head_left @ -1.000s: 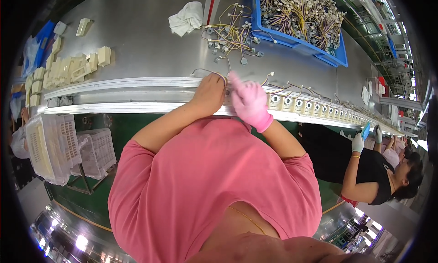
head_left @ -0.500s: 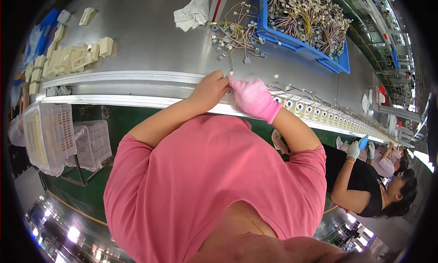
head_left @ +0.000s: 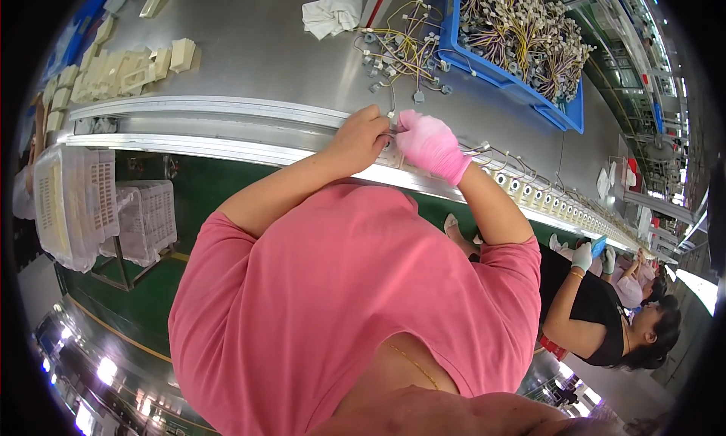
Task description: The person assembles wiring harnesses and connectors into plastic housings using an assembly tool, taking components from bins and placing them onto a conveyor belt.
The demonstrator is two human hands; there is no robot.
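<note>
My bare left hand [head_left: 358, 142] is closed, its fingertips pinched above the aluminium rail [head_left: 249, 120]. Close to its right, my right hand [head_left: 431, 142] in a pink glove is also closed, fingers curled inward. A dark thin wire [head_left: 391, 132] runs between the two sets of fingertips. Just above them shows a small white plug [head_left: 391, 114], its lead reaching up toward the loose wire harnesses [head_left: 412, 54]. Below the fingertips, a cream housing with a round dark centre is partly visible in the rail. The fingers hide most of what they grip.
A blue bin [head_left: 522, 96] heaped with wire harnesses stands at the far right. A white cloth [head_left: 333, 12] lies beside the loose harnesses. Cream plastic housings [head_left: 125, 71] are piled at left; wired housings [head_left: 537, 196] line the rail rightward. A gloved co-worker [head_left: 590, 307] stands at right.
My right hand's fingers have drawn back a little to the right and curled more. The dark wire now shows between my hands. The whole view has shifted slightly.
</note>
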